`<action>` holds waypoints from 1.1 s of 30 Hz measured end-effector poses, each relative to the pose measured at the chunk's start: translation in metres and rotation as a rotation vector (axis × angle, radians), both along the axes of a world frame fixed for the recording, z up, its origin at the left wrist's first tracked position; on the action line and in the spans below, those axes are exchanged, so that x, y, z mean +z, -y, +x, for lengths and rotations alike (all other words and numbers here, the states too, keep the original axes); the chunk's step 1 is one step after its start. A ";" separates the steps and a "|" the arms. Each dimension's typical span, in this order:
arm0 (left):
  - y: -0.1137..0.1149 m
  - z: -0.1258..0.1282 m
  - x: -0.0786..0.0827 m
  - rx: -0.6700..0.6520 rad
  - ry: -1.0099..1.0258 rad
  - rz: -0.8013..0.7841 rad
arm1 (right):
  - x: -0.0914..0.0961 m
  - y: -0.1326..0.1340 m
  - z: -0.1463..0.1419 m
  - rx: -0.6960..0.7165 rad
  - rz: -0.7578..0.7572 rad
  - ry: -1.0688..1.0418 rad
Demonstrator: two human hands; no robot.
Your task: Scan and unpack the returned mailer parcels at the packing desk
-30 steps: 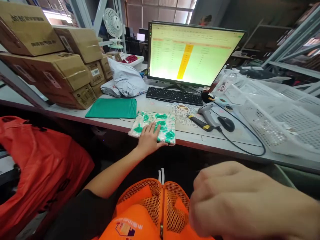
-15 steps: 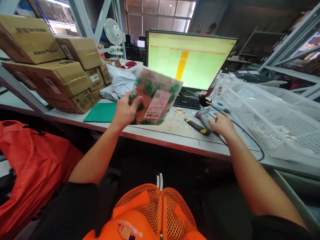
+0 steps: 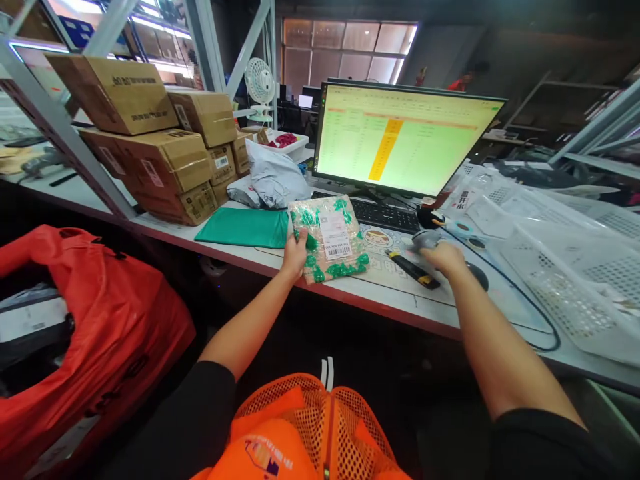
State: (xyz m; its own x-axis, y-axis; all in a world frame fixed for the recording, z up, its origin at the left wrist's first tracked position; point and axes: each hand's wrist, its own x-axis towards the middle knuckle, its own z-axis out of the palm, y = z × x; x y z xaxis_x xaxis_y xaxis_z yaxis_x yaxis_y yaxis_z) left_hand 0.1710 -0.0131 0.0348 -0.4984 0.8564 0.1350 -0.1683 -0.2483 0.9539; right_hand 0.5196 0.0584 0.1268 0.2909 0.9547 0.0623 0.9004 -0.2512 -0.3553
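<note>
My left hand [image 3: 296, 255] grips the left edge of a flat parcel [image 3: 317, 260], brown with green tape patches and wrapped in clear plastic. A white shipping label [image 3: 335, 235] faces up on it. The parcel is at the desk's front edge, tilted slightly. On the right, my right hand [image 3: 443, 257] is closed around a grey barcode scanner [image 3: 425, 240], whose handle is mostly hidden by the fingers. Just left of that hand lies a black and yellow utility knife [image 3: 414, 269] on the printed desk mat [image 3: 377, 263]. A dark mouse [image 3: 479, 275] sits to its right.
A monitor [image 3: 407, 137] stands behind a black keyboard [image 3: 385, 216]. Stacked cardboard boxes [image 3: 165, 160], grey mailer bags [image 3: 275, 175] and a green bag [image 3: 245, 227] are on the left. White plastic baskets [image 3: 565, 287] stand right. A red bag [image 3: 135, 300] is below left.
The parcel has come down from in front of the monitor to the desk's front edge, its label now sharp. My right hand has closed on the scanner and lifted it slightly. The view has shifted left.
</note>
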 end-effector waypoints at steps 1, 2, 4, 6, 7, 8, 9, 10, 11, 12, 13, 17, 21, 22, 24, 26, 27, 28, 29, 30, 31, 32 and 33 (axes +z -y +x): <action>-0.002 0.000 -0.006 0.001 -0.066 -0.027 | 0.011 0.007 0.001 0.031 -0.036 -0.023; -0.004 -0.001 -0.011 -0.003 -0.121 -0.057 | 0.023 0.016 0.002 0.078 -0.083 -0.048; -0.007 -0.002 -0.016 -0.016 -0.188 -0.103 | 0.048 0.040 0.001 0.241 -0.169 -0.116; -0.008 -0.002 -0.018 -0.032 -0.227 -0.135 | 0.069 0.067 -0.006 0.431 -0.232 -0.164; -0.007 -0.001 -0.018 -0.038 -0.252 -0.152 | 0.078 0.079 -0.012 0.515 -0.266 -0.172; -0.006 0.000 -0.017 -0.041 -0.277 -0.170 | 0.084 0.090 -0.020 0.581 -0.298 -0.171; -0.005 0.001 -0.015 -0.042 -0.300 -0.186 | 0.088 0.098 -0.028 0.632 -0.324 -0.164; -0.004 0.002 -0.014 -0.042 -0.321 -0.202 | 0.090 0.104 -0.036 0.669 -0.347 -0.151; -0.002 0.003 -0.012 -0.041 -0.338 -0.214 | 0.090 0.106 -0.043 0.699 -0.364 -0.138; 0.000 0.003 -0.010 -0.039 -0.351 -0.222 | 0.088 0.105 -0.048 0.724 -0.363 -0.120; 0.002 0.004 -0.009 -0.038 -0.359 -0.223 | 0.084 0.100 -0.051 0.747 -0.343 -0.093; 0.008 0.004 -0.005 -0.032 -0.376 -0.205 | 0.056 0.057 -0.040 0.686 -0.111 0.103; 0.009 0.006 -0.005 -0.012 -0.385 -0.191 | 0.014 0.009 -0.009 0.255 -0.080 0.316; 0.008 0.006 -0.006 -0.006 -0.388 -0.188 | 0.004 0.002 -0.001 0.164 -0.094 0.337; 0.008 0.006 -0.008 -0.001 -0.393 -0.172 | -0.013 -0.006 0.010 0.046 -0.108 0.349; 0.007 0.006 -0.011 -0.005 -0.390 -0.139 | -0.023 -0.008 0.017 -0.008 -0.124 0.344; 0.007 0.007 -0.013 -0.006 -0.387 -0.123 | -0.025 -0.008 0.019 -0.017 -0.140 0.344; 0.007 0.007 -0.015 -0.006 -0.384 -0.111 | -0.024 -0.009 0.020 -0.020 -0.151 0.348; 0.007 0.007 -0.016 -0.005 -0.384 -0.105 | -0.022 -0.010 0.019 -0.023 -0.144 0.356; 0.007 0.006 -0.017 -0.004 -0.386 -0.105 | -0.019 -0.013 0.017 -0.025 -0.111 0.367; 0.006 0.006 -0.018 -0.001 -0.390 -0.110 | -0.015 -0.017 0.014 -0.013 -0.061 0.381; 0.006 0.006 -0.018 0.003 -0.395 -0.120 | -0.011 -0.022 0.010 0.020 -0.009 0.393; 0.006 0.005 -0.019 0.007 -0.400 -0.130 | -0.008 -0.029 0.004 0.067 0.035 0.399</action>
State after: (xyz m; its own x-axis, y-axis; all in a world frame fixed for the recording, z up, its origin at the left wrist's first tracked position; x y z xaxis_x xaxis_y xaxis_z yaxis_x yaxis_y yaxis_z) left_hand 0.1759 -0.0190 0.0163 -0.4347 0.8758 0.2097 0.2226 -0.1211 0.9674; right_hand 0.5241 0.0870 0.1189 0.1747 0.9659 0.1909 0.9832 -0.1814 0.0181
